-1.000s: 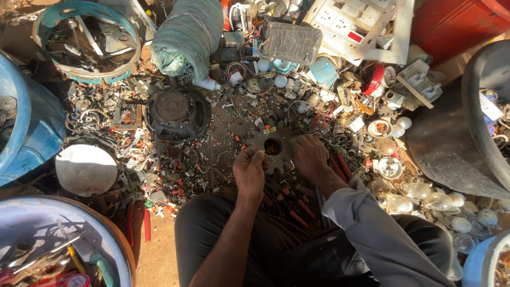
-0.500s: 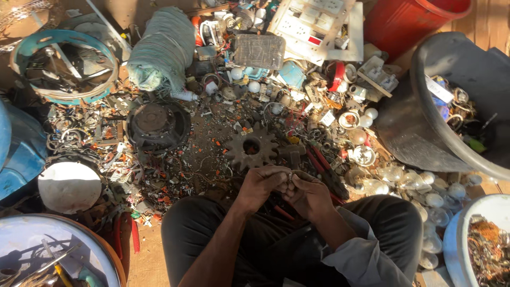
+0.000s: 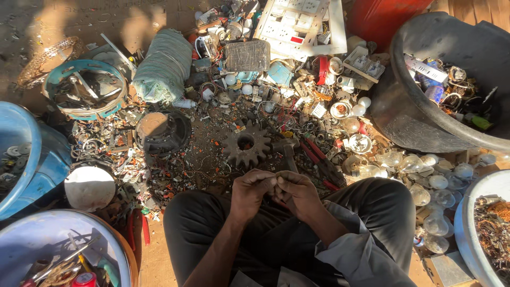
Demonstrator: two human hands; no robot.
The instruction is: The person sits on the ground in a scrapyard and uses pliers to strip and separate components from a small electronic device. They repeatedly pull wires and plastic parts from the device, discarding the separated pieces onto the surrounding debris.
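Two hands meet above the lap: left hand and right hand, fingertips pinched together on something too small to identify. Just beyond lies one rusty toothed gear, then one black rubbery tub.

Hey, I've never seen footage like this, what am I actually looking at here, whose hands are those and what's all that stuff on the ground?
There is no machine here. A camera worn on a person's head looks down at their own lap as they sit on the ground. Their left hand and right hand meet fingertip to fingertip, pinching something too small to make out. Just ahead lies a rusty toothed metal gear amid scattered scrap. Clear glass light bulbs lie piled to the right, below a big black plastic tub, and a white switch panel lies at the top.
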